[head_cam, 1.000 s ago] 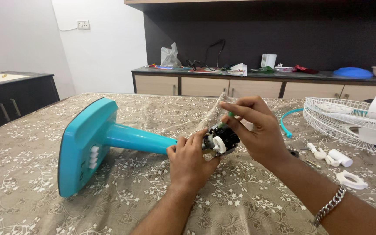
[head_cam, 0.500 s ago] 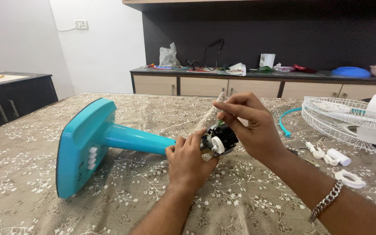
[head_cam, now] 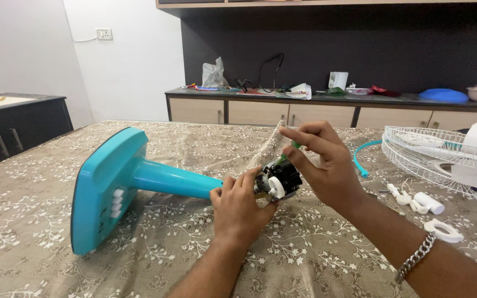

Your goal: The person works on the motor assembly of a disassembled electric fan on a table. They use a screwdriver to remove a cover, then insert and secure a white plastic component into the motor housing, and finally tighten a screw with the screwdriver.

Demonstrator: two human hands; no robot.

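**Two hands at the motor of a toppled fan stand**

A table (head_cam: 56, 276) under a floral cloth fills the room's middle, a dark counter behind it. One turquoise fan stand (head_cam: 133, 185) lies on its side, base to the left. At its neck end sits one black motor (head_cam: 280, 179). The left hand (head_cam: 241, 207) is wrapped around the neck just below the motor. The right hand (head_cam: 327, 165) pinches one green-handled screwdriver (head_cam: 288, 152), tip at the motor. To the right lie one white wire grille (head_cam: 432, 152) and several small white parts (head_cam: 415, 200).

Bare forearms, with a silver chain bracelet (head_cam: 415, 257) on the right wrist.
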